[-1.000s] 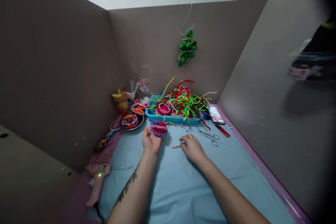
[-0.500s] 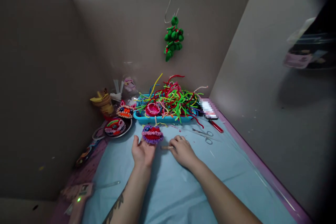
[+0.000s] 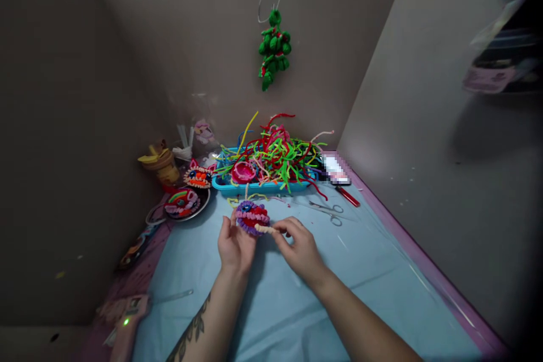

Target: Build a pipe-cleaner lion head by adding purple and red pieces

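Observation:
My left hand (image 3: 238,249), palm up, supports a round pipe-cleaner craft (image 3: 251,214) in purple, pink and red with a blue eye-like bead. Its thumb is raised at the side, and the other fingers are mostly hidden under the craft. My right hand (image 3: 299,246) pinches a short, pale, twisted pipe-cleaner piece (image 3: 263,229) between thumb and fingertips. The free end of that piece overlaps the craft's lower right edge; whether they touch, I cannot tell.
Behind stands a blue tray (image 3: 220,184) heaped with colourful pipe cleaners. Scissors (image 3: 331,212), a red-handled tool (image 3: 348,196) and a phone (image 3: 336,168) lie to the right. A metal dish (image 3: 203,209) with another craft and a glue gun (image 3: 131,317) are at left. A green ornament (image 3: 275,48) hangs above.
My right hand has lifted off the table with the pale piece and brought it to the craft. The craft has tilted and shifted slightly right in my left hand. The view has dipped a little.

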{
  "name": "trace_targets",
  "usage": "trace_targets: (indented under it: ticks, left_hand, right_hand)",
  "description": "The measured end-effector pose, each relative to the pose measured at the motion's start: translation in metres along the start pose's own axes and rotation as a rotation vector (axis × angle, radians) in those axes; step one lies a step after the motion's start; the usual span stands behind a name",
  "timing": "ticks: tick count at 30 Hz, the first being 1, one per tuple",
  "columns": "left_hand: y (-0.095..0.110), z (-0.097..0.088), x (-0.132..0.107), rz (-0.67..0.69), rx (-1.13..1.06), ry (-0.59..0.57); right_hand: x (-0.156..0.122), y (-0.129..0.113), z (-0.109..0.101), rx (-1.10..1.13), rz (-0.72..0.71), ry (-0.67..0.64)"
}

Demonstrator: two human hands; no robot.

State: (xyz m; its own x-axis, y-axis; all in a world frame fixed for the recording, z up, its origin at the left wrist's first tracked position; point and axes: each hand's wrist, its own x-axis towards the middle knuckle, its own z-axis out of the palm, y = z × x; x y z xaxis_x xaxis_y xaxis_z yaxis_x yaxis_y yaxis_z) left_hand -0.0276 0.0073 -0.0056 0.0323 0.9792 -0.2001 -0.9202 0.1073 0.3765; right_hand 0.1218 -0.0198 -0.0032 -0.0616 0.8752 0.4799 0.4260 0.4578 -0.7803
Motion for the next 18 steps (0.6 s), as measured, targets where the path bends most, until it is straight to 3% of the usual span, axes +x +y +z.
trace_targets:
  ticks: [11, 18]
  left_hand:
    - [-0.0062, 0.0054, -0.0074, 0.018, 0.017, -0.028]
    - [-0.0081, 0.008, -0.0102, 0.02, 0.026, -0.053]
  right_hand:
    - [-0.0004, -0.0002, 0.0074, -0.021, 0.002, 0.113]
    - [-0.0005, -0.0001, 0.008, -0.011, -0.023, 0.095]
